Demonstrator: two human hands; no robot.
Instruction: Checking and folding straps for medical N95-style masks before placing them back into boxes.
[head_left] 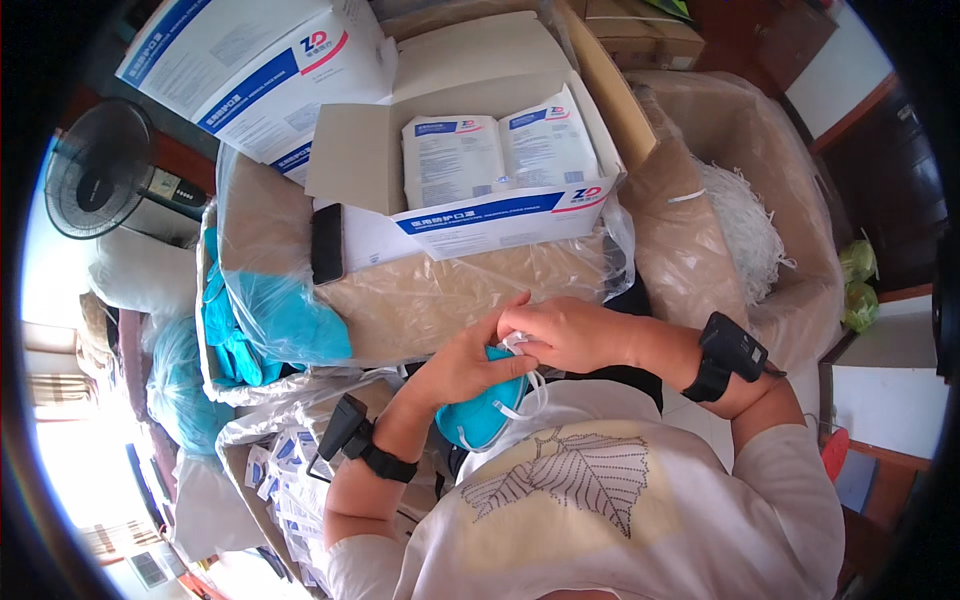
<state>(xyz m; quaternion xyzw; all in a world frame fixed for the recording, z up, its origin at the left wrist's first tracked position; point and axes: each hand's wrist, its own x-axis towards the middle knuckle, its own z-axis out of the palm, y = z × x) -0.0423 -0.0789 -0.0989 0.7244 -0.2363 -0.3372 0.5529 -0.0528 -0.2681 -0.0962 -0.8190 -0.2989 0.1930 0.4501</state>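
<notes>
A teal cup-shaped face mask (485, 415) with white elastic straps sits against my chest. My left hand (465, 365) cups it from the left, fingers curled over its top. My right hand (560, 330) pinches the white strap at the mask's upper edge, fingers closed on it. Both wrists wear black bands with small devices.
An open white-and-blue carton (500, 225) with flat white packets stands on a plastic-lined box ahead. Teal masks (250, 330) fill a bag at left. White straps (745, 230) pile in a lined box at right. Small packets (285, 465) lie lower left. A black fan (95, 170) stands far left.
</notes>
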